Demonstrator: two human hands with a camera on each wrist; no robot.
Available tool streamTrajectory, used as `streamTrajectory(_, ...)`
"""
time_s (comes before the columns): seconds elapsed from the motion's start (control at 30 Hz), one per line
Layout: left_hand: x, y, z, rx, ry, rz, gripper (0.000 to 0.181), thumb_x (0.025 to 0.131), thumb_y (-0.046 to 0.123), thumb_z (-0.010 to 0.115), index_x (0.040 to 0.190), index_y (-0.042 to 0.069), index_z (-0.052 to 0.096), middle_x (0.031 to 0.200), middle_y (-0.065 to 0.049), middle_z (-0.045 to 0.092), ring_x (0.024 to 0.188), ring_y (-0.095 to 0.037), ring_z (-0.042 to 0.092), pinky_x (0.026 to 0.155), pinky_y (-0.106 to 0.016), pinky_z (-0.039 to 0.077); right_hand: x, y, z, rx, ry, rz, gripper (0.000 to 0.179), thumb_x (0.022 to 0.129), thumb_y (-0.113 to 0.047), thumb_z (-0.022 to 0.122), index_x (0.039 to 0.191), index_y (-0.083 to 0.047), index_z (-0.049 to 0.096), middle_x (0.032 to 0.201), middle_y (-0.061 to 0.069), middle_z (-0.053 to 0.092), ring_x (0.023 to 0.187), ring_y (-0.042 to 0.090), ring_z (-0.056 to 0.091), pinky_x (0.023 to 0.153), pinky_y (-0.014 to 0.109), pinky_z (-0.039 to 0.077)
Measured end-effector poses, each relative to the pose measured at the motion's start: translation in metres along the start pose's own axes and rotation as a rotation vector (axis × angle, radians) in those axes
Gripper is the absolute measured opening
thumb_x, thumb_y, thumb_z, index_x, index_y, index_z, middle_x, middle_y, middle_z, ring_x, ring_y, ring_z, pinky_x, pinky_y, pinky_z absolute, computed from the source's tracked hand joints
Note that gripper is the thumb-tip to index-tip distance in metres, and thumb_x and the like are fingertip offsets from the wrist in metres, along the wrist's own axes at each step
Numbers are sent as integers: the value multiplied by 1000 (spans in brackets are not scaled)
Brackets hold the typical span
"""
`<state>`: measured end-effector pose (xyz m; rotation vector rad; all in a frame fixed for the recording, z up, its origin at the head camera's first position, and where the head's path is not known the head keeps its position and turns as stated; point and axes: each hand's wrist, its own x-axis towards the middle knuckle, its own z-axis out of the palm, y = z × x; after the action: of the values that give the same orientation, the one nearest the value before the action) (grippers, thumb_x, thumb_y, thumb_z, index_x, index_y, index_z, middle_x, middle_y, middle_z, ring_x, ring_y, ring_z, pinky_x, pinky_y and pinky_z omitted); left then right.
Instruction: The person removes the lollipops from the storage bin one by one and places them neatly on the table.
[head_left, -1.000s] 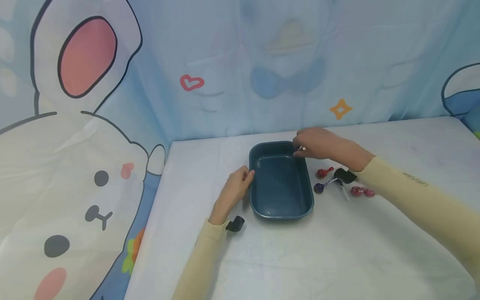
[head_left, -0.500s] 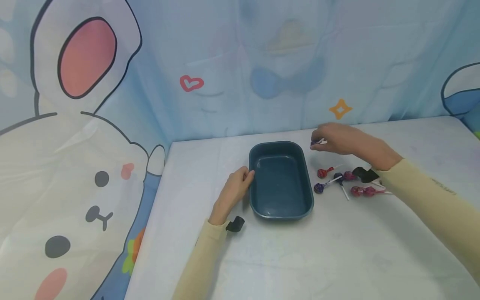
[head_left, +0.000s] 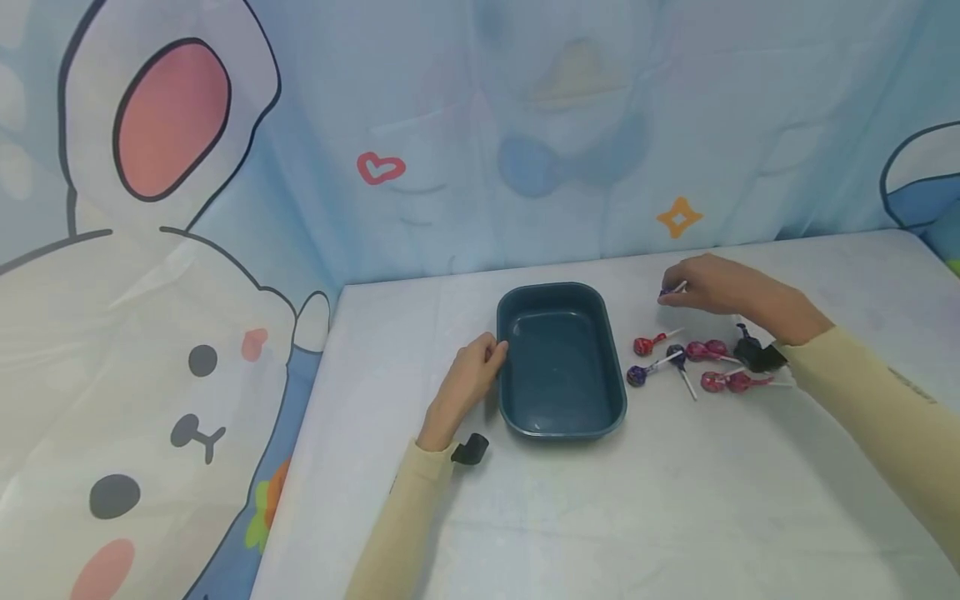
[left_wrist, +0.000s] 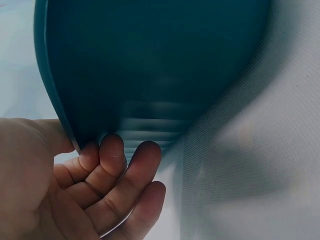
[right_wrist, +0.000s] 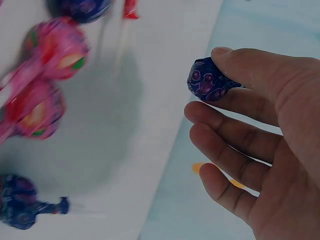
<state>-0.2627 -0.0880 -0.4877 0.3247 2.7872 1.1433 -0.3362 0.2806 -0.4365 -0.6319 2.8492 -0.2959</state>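
Observation:
A dark teal rectangular plastic bin (head_left: 561,367) stands on the white table. My left hand (head_left: 463,385) grips its left rim, thumb over the edge and fingers curled against the outer wall, as the left wrist view shows. To the right of the bin, my right hand (head_left: 723,287) is raised near the table's far side. It pinches a blue-purple wrapped lollipop (right_wrist: 204,79) between thumb and index finger; the other fingers are loosely bent. Below that hand lie several lollipops: a red one (head_left: 643,347), dark purple ones (head_left: 636,377) and pink ones (head_left: 696,351).
A light blue cartoon curtain (head_left: 450,217) hangs behind the table (head_left: 585,517) and down its left side. Black wrist cameras (head_left: 471,449) sit on both wrists. One dark lollipop (right_wrist: 19,200) lies close to the right wrist.
My right hand has moved right, away from the bin's far right corner, with the lollipop still pinched. More lollipops on the table now show. My left hand stays on the rim.

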Motion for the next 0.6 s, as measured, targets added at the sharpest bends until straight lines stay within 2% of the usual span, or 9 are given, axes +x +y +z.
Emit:
streamTrajectory(0.2,-1,-1,-1,3,9,11,32,98,39,39,80,14,46,66,1,48,55,-12,44,48,-24,36,-2,13,11,16,-26,31,24,84,-24,66,99,-5,66,94,8,66,89,27,62,75,42,51)
streamTrajectory(0.6,0,-2,0,3,11,10,32,98,40,38,81,14,46,65,1,47,55,-12,44,48,-24,35,-7,24,26,13,-118,92,31,83,-29,67,99,-2,64,92,8,66,86,26,62,75,43,50)
